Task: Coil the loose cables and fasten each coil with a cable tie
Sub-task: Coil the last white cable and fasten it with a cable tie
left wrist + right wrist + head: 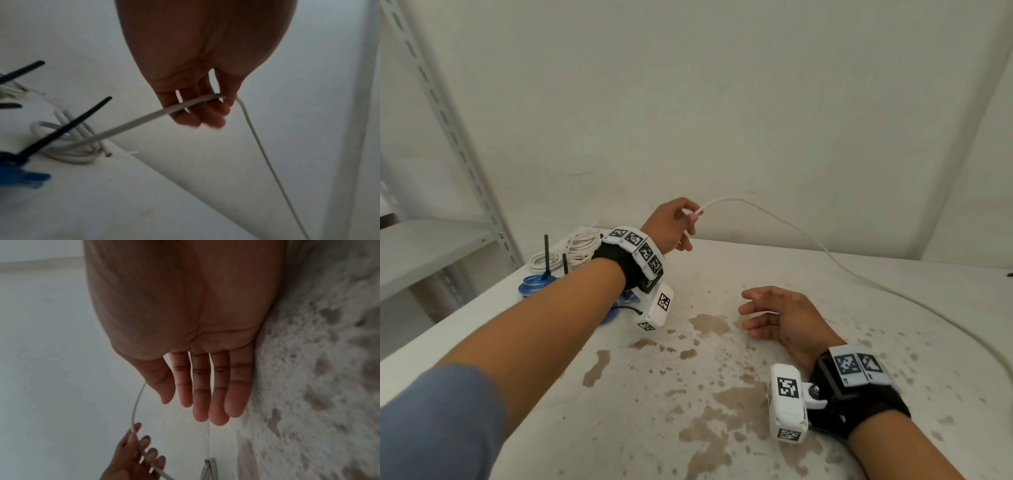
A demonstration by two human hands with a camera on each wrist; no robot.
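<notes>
My left hand (678, 222) is raised above the table's far edge and pinches a loose white cable (808, 236) near its end. In the left wrist view the white cable (144, 118) runs across the curled fingers (197, 113), and its long part hangs down to the right. That cable sweeps right and lies on the table (722, 411) toward the near right edge. My right hand (777, 315) hovers over the middle of the table, fingers straight and relaxed, holding nothing; the right wrist view shows its open palm (205, 378). Coiled white cables (571, 250) and blue coils (534, 284) with black ties (546, 253) lie far left.
The white table top carries brown stains (709, 325) across its middle and near side. A grey metal shelf (431, 246) stands to the left. A white wall (722, 102) rises directly behind the table.
</notes>
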